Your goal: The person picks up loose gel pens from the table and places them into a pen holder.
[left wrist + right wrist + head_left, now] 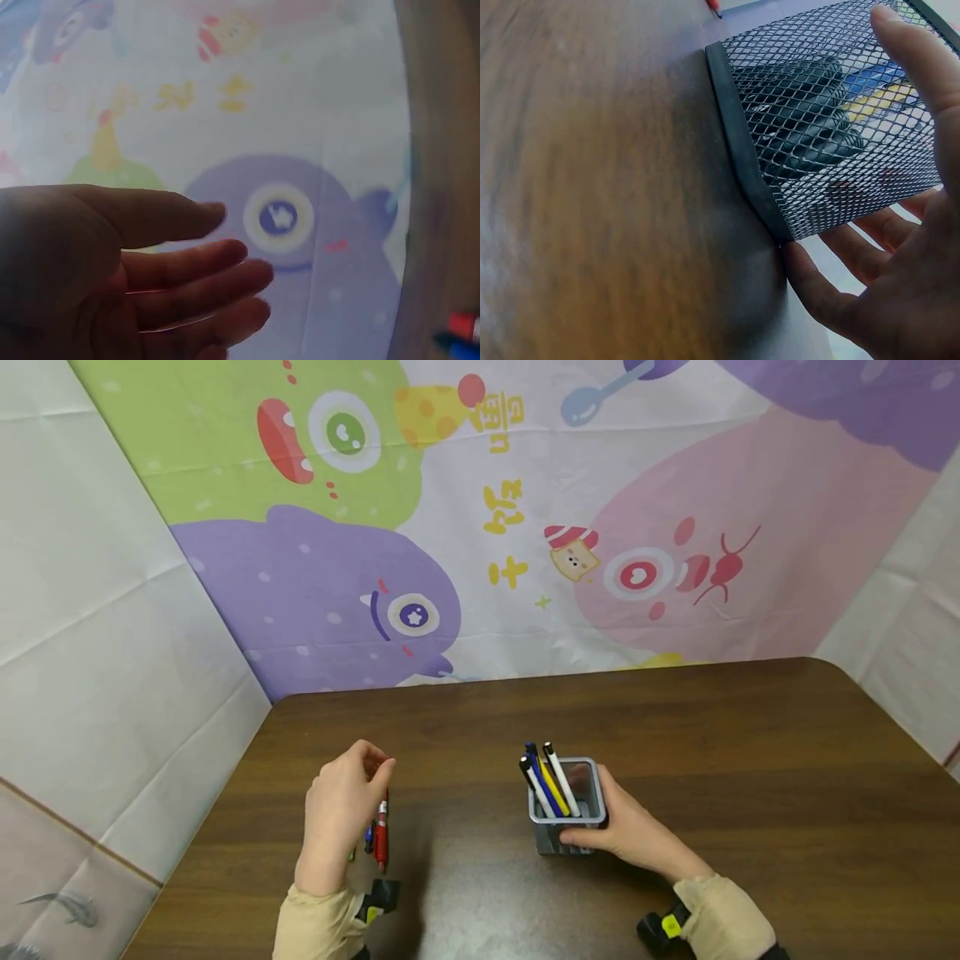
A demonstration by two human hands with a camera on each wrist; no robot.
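My right hand (637, 831) grips a square mesh pen holder (551, 842) from its right side, the thumb across the near wall. The holder stands upright on the table. Several pens lean inside it: white ones with black caps, a blue one and a yellow one (553, 789). The right wrist view shows their dark ends through the mesh (900, 176). My left hand (337, 810) is raised over the table's left part, with loosely bent fingers and nothing between them. Below and beside it lie a red marker (382, 843), a blue pen (369, 837) and a green piece (352, 854), partly hidden.
The brown wooden table (480, 718) reaches back to a cartoon-printed cloth (480, 635). A pale cloth (135, 635) hangs along the left side, and another pale cloth (915, 610) along the right. Dark wrist cameras sit at both sleeves.
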